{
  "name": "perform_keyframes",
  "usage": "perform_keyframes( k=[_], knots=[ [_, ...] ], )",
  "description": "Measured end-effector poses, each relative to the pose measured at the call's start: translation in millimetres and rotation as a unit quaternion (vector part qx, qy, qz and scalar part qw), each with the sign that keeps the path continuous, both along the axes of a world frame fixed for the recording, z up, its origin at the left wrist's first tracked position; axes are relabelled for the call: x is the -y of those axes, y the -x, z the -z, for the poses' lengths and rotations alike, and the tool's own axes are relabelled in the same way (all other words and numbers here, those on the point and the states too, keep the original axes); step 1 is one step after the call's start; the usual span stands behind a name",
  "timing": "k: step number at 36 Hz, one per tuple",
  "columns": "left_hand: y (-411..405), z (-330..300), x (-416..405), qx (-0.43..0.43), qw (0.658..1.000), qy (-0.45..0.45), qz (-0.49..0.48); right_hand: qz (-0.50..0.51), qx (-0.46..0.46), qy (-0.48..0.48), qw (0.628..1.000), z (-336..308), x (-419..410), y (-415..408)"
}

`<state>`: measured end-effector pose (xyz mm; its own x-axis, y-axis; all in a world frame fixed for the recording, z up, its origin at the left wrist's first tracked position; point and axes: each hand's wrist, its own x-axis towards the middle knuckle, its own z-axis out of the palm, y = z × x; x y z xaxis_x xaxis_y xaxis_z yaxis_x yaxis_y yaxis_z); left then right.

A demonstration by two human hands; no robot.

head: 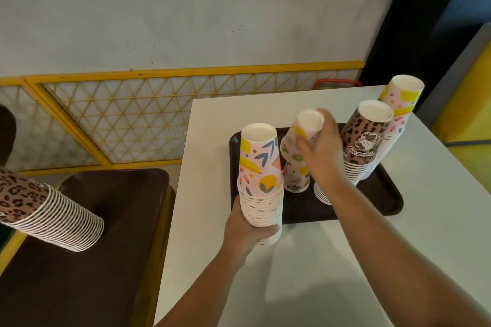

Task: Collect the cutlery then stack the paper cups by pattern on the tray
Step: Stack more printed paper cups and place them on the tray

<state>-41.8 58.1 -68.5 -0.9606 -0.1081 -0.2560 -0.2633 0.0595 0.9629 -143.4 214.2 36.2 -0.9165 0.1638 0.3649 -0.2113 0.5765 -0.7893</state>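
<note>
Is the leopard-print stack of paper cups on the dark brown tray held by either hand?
No: the leopard-print stack of paper cups stands untouched on the dark brown tray.

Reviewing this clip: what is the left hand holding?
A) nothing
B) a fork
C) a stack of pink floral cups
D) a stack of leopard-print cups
C: the left hand grips the base of the pink floral cup stack at the near-left edge of the tray.

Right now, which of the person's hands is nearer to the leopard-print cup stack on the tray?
Right. The right hand grips a cup just beside the leopard-print stack; the left hand holds the floral stack at the tray's opposite end.
</note>
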Motion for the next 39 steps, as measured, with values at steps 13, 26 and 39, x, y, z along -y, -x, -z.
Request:
perform_keyframes(
  k=[13, 26, 39],
  knots=[
    [-1.4, 2.5, -1.7, 0.004, 1.000, -0.015, 0.008, -0.020, 0.175, -0.084, 0.981, 64.5, -3.6, -0.6],
    [-3.7, 4.6, -10.8, 0.001, 1.000, 0.012, 0.012, -0.155, 0.062, 0.064, 0.984, -6.8, 4.7, -48.1],
    [-8.0, 4.4, -20.1, 0.005, 0.999, 0.019, 0.032, -0.184, 0.023, 0.046, 0.981, -28.2, 8.7, -60.3]
  ],
)
